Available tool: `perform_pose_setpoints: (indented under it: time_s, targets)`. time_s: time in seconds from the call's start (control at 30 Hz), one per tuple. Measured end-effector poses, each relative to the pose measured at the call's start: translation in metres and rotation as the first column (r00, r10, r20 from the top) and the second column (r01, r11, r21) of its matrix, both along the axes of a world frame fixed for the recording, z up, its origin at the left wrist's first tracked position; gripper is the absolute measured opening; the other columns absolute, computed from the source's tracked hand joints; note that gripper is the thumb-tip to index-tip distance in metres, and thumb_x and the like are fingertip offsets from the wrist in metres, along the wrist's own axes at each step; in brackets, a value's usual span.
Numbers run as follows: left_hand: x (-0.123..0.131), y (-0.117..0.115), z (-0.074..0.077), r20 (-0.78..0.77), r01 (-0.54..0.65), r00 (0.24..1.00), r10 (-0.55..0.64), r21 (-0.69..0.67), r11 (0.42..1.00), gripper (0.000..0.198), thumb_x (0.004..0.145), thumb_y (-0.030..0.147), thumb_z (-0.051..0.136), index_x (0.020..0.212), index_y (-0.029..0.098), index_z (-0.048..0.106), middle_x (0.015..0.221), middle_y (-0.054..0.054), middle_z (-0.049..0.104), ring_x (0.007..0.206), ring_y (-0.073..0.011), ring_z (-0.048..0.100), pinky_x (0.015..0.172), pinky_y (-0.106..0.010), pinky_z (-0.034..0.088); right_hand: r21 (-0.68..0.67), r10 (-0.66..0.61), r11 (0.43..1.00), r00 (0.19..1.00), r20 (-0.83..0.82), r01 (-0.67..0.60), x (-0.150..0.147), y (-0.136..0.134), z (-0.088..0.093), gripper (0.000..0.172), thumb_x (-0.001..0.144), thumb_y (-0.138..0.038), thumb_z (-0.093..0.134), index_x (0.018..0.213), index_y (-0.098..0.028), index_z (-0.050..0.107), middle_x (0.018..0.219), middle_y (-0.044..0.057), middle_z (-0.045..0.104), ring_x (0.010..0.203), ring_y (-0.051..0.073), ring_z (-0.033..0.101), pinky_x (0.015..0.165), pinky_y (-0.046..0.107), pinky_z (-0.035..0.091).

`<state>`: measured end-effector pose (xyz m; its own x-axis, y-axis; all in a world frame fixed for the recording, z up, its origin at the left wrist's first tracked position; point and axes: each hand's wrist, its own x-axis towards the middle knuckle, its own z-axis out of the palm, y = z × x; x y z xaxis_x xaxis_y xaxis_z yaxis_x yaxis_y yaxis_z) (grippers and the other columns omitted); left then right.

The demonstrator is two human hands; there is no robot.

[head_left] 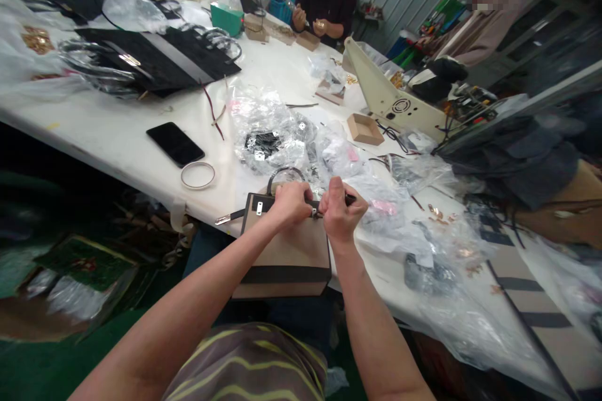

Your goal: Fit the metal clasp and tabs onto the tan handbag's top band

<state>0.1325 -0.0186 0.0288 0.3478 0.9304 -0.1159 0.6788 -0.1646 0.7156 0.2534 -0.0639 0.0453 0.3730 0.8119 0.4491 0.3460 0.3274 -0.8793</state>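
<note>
A tan handbag (286, 255) with dark trim and a dark band near its base stands at the near edge of the white table (117, 131). My left hand (290, 201) is closed over the bag's top edge, by the dark strap and a small metal fitting. My right hand (339, 207) is clenched right beside it, gripping the black strap (350, 199) that runs across the top. The bag's curved handle (285, 173) arches up just behind my hands. A strap end with a metal tip (229, 217) sticks out to the left.
A black phone (175, 144) and a thin ring (198, 175) lie left of the bag. Clear plastic bags (270, 131) of small parts crowd the table behind my hands. A small cardboard box (364, 129), black bags (155, 59) and seated people are farther back.
</note>
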Motion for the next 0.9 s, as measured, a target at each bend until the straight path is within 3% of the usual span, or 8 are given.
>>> perform_pose_setpoints:
  time_s: [0.47, 0.63, 0.9]
  targets:
    - [0.004, -0.004, -0.002, 0.004, -0.046, 0.999, 0.046, 0.031, 0.998, 0.012, 0.079, 0.023, 0.076, 0.091, 0.023, 0.078, 0.105, -0.010, 0.081, 0.111, -0.0351, 0.072, 0.099, -0.047, 0.051, -0.057, 0.081, 0.995, 0.995, 0.060, -0.078, 0.000, -0.001, -0.001, 0.061, 0.103, -0.066, 0.067, 0.060, -0.027, 0.050, 0.052, -0.003, 0.049, 0.050, 0.014, 0.050, 0.048, 0.030, 0.043]
    - [0.004, -0.004, 0.000, 0.003, -0.044, 0.999, 0.044, 0.020, 0.999, 0.014, 0.079, 0.023, 0.077, 0.093, 0.023, 0.079, 0.105, -0.011, 0.082, 0.111, -0.0347, 0.073, 0.100, -0.047, 0.052, -0.025, 0.006, 1.000, 0.998, 0.065, -0.004, -0.003, -0.003, -0.004, 0.062, 0.104, -0.066, 0.066, 0.059, -0.027, 0.049, 0.052, -0.003, 0.049, 0.049, 0.014, 0.050, 0.048, 0.030, 0.043]
    - [0.003, -0.004, 0.002, -0.019, -0.039, 0.999, 0.039, 0.010, 0.999, 0.021, 0.076, 0.017, 0.076, 0.096, 0.023, 0.083, 0.107, -0.011, 0.084, 0.113, -0.0349, 0.074, 0.102, -0.046, 0.052, -0.011, 0.103, 0.994, 0.945, -0.310, -0.111, -0.005, 0.004, 0.016, 0.065, 0.098, -0.063, 0.078, 0.059, -0.026, 0.040, 0.049, -0.009, 0.034, 0.038, 0.008, 0.033, 0.035, 0.026, 0.025]
